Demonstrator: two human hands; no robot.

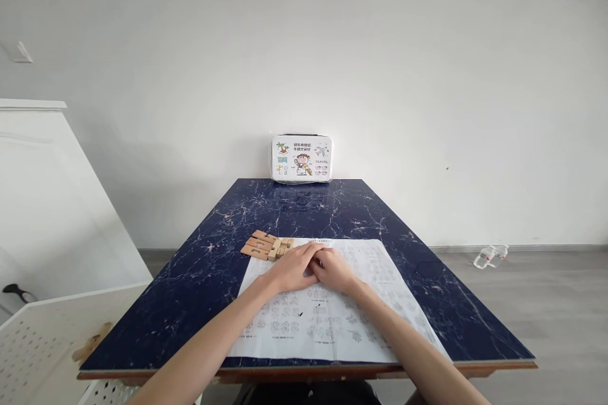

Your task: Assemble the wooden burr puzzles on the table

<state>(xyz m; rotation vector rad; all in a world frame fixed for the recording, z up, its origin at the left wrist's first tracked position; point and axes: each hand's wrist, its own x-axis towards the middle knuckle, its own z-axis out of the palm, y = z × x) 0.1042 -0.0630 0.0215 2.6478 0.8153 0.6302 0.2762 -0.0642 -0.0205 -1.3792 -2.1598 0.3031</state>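
My left hand (pixel 295 267) and my right hand (pixel 333 269) are folded together over a printed sheet (pixel 332 345). The fingers of both are closed and overlap, and nothing shows between them. Some fingertips are hidden where the hands meet. Just beyond my left hand lie flat wooden puzzle pieces (pixel 259 245) with cut-out slots. Beside them, small notched wooden blocks (pixel 280 247) sit at the sheet's upper left corner, partly behind that hand. Rows of grey diagrams cover the paper.
A white case (pixel 302 159) with cartoon prints stands at the far end of the blue marbled table (pixel 204 278), near the wall. At the lower left is a white perforated bin (pixel 42 335) with wooden pieces (pixel 92 343). Clear plastic bottles (pixel 490 256) lie on the floor at right.
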